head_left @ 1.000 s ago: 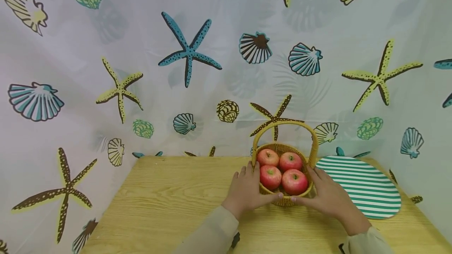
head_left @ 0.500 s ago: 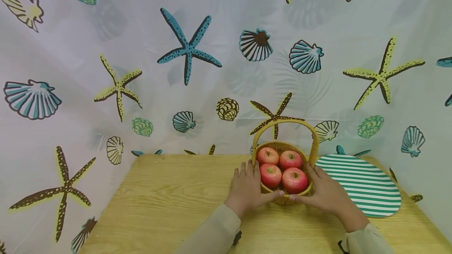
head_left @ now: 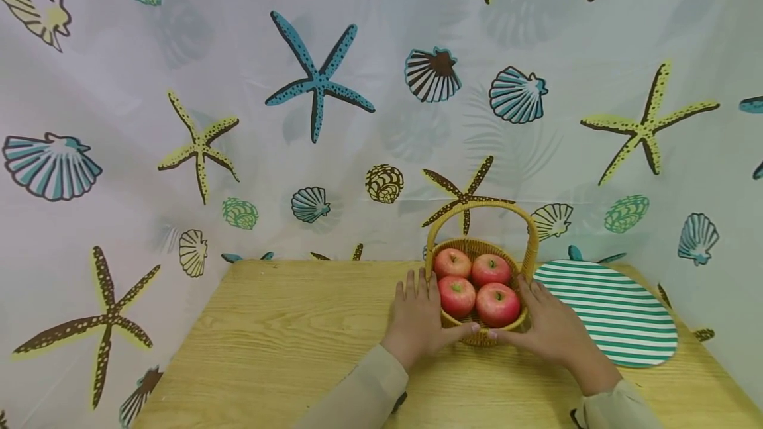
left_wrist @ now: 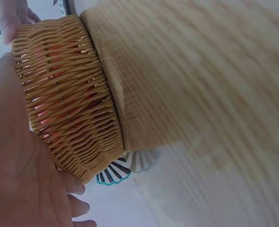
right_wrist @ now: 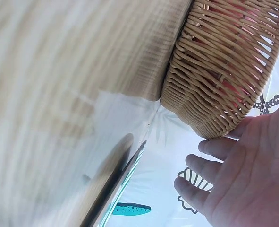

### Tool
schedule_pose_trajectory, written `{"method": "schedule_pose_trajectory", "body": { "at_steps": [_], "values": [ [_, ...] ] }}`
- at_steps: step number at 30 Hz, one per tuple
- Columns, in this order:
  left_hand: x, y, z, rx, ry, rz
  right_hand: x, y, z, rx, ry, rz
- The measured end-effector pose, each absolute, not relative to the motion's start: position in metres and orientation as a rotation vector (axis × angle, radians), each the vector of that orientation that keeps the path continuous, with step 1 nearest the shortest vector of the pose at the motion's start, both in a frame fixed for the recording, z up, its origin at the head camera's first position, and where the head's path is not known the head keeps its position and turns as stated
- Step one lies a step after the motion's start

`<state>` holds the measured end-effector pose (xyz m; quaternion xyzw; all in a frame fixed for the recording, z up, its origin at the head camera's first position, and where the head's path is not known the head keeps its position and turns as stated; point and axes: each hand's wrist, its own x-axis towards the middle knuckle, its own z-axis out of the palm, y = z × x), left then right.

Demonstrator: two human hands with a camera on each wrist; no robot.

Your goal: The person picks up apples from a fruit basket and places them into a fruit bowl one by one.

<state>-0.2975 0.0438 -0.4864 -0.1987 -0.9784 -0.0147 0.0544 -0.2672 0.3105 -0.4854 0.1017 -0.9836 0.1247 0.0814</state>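
Note:
A wicker basket (head_left: 480, 339) with a tall arched handle stands on the wooden table (head_left: 286, 336), holding several red apples (head_left: 497, 304). My left hand (head_left: 419, 315) lies flat against its left side, fingers straight and thumb along the front. My right hand (head_left: 547, 326) mirrors it on the right side, and the two thumbs nearly meet in front. In the left wrist view my palm (left_wrist: 16, 179) presses the woven wall (left_wrist: 68, 104). In the right wrist view the fingers (right_wrist: 210, 146) are spread beside the basket (right_wrist: 219, 80).
A green-and-white striped mat (head_left: 614, 313) lies just right of the basket, its edge (right_wrist: 125, 179) showing in the right wrist view. A curtain printed with starfish and shells (head_left: 322, 85) closes off the back and both sides. Bare wood stretches to the left.

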Motion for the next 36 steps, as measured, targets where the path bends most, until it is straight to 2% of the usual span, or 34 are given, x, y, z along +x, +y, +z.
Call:
{"method": "schedule_pose_trajectory", "body": {
  "at_steps": [36],
  "values": [
    [-0.288,0.036,-0.486,-0.619,-2.943,-0.096,-0.260,0.300,-0.484,0.278,-2.987,0.282]
  ]
}}
